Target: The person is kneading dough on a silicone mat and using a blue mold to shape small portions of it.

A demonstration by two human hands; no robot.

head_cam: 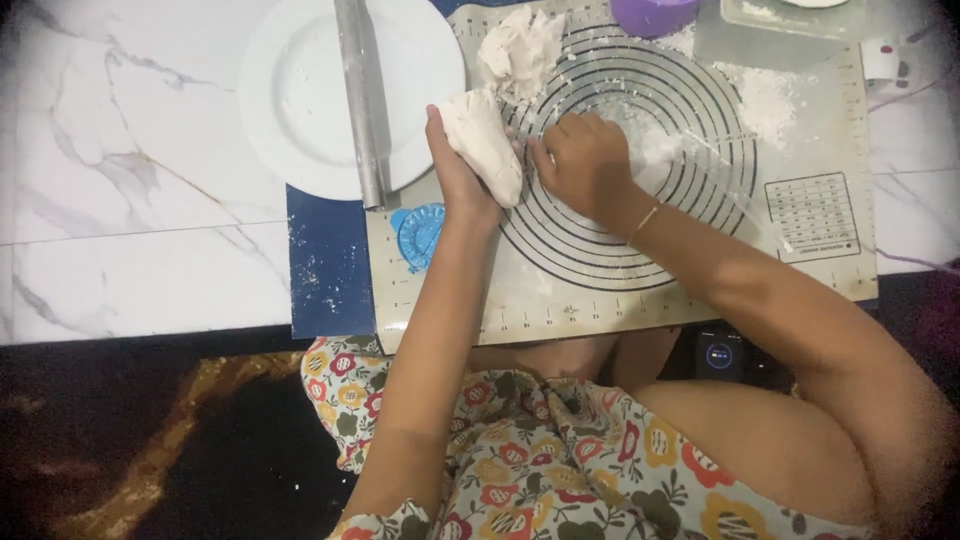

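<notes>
Dough lump point(483, 145) sits near the left edge of the ringed pastry mat point(810, 120), left hand point(455, 170) cupping it, right hand point(580, 160) curled with fingertips pressing its side. Second dough piece point(520, 45) just beyond; plate point(290, 100) with rolling pin point(360, 100) crowds the left, mat's floured right half lies open.

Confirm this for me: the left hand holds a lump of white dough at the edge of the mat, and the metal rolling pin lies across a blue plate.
One thing is wrong: the plate is white, not blue. The head view shows the metal rolling pin lying across it. The rest stands: the left hand holds the lump of white dough at the edge of the mat.
</notes>
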